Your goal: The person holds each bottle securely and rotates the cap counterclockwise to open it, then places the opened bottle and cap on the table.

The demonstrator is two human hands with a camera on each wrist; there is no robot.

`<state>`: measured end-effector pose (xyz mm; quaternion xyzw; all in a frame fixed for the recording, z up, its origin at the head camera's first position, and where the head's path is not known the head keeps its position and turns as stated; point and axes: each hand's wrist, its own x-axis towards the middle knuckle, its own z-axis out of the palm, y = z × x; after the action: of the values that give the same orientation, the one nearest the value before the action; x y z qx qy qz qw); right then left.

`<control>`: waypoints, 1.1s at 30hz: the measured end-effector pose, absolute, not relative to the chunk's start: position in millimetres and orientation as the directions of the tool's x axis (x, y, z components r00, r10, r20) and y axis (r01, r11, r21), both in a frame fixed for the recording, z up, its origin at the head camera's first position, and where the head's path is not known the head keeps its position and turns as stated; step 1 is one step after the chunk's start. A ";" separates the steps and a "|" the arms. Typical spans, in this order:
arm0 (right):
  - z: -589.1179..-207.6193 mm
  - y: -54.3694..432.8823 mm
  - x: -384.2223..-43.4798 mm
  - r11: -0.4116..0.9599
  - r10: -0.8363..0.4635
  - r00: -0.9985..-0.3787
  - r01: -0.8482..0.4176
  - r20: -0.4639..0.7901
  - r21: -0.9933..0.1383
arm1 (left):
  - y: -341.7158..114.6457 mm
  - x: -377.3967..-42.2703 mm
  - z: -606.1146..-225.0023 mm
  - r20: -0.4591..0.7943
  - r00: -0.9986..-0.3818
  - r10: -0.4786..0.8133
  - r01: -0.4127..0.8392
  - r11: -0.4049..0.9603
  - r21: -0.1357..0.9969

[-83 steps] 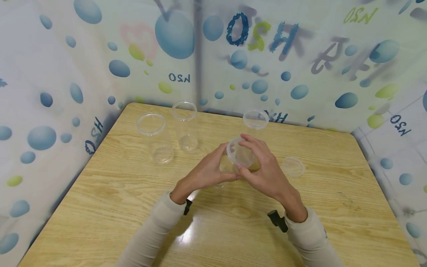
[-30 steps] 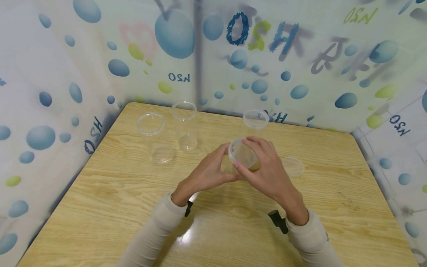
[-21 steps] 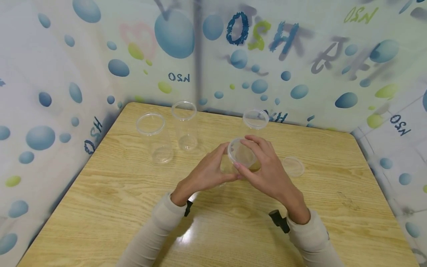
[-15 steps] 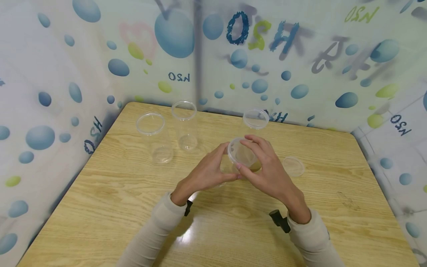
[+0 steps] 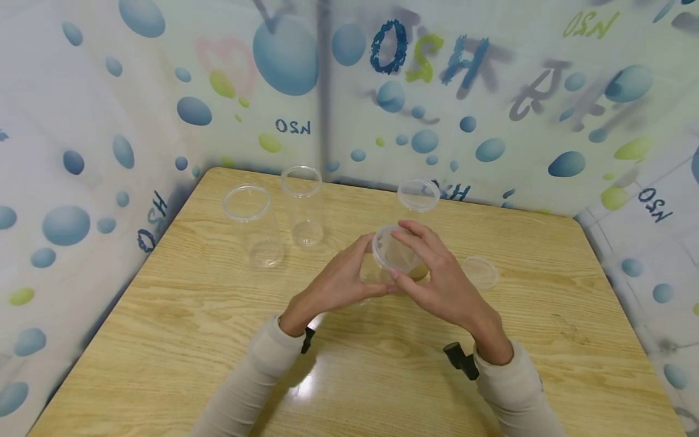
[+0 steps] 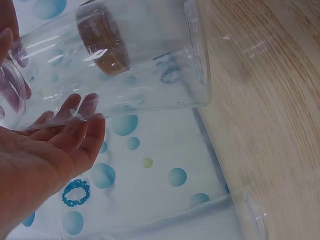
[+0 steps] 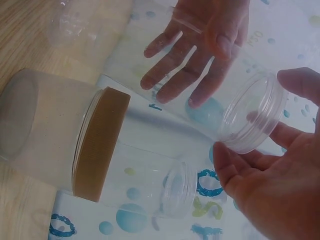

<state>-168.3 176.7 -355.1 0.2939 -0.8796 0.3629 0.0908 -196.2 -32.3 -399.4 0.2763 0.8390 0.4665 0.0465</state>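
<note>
The cup [image 6: 160,57] is between both hands over the middle of the table [image 5: 158,321], its top up; whether its base touches the wood I cannot tell. The left hand [image 5: 338,278] holds its side, thumb on the near side and fingers bent lightly against the far wall. The right hand [image 5: 439,276] grips the clear lid [image 5: 389,252] at the cup's top, fingers curled on its rim and thumb on the near edge. Behind the cup stands a jar [image 7: 60,135] with a brown cap [image 7: 102,147]. A clear disc [image 5: 480,273] lies just right of the right hand. A far cup [image 5: 418,197] stands beyond the hands; two tall cups [image 5: 304,209] stand at the left.
</note>
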 end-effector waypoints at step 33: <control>-352.8 170.1 -162.9 0.748 -0.348 -0.810 -0.544 0.473 -0.381 | -27.3 -192.4 -398.6 0.186 -0.845 0.501 0.441 0.456 0.773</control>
<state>-162.9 170.1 -352.8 0.2434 -0.9155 0.2582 0.1894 -192.4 -27.3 -398.6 0.2762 0.8525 0.4425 0.0341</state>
